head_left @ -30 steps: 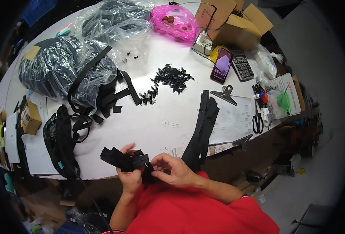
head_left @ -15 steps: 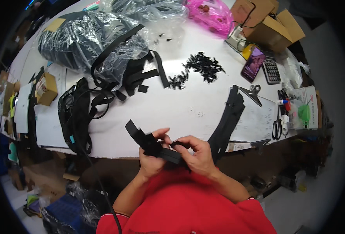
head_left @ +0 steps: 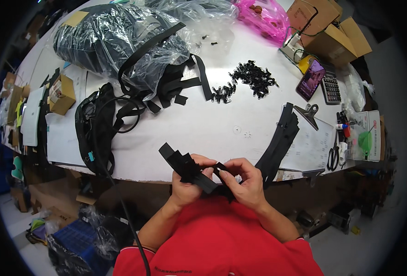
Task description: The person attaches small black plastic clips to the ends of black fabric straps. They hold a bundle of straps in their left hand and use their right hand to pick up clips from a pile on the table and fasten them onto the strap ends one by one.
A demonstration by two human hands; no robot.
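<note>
Folded in my left hand point(head_left: 187, 187) is a bundle of black zipper-tape strips point(head_left: 183, 166), its loose ends fanned toward the upper left. My right hand point(head_left: 246, 182) pinches the end of one strip in front of my chest. The left thumb and forefinger meet that end from the other side. Whether a small slider sits between the fingertips cannot be made out. More black strips point(head_left: 277, 142) lie in a stack on the table just right of my hands. Beyond them is a pile of small black zipper sliders point(head_left: 254, 79), with a smaller group point(head_left: 223, 93) beside it.
A plastic-wrapped dark bundle point(head_left: 120, 41) fills the far left, black straps point(head_left: 178, 85) beside it. A black bag point(head_left: 93, 129) and a cable lie left. To the right are a phone point(head_left: 311, 80), calculator point(head_left: 331, 87), bulldog clip point(head_left: 308, 115), scissors point(head_left: 333, 156) and cardboard boxes point(head_left: 337, 41).
The whole view has shifted, so the table's things sit further right. My left fingers, stretched out before, now bend in to the strip's end at my right fingertips.
</note>
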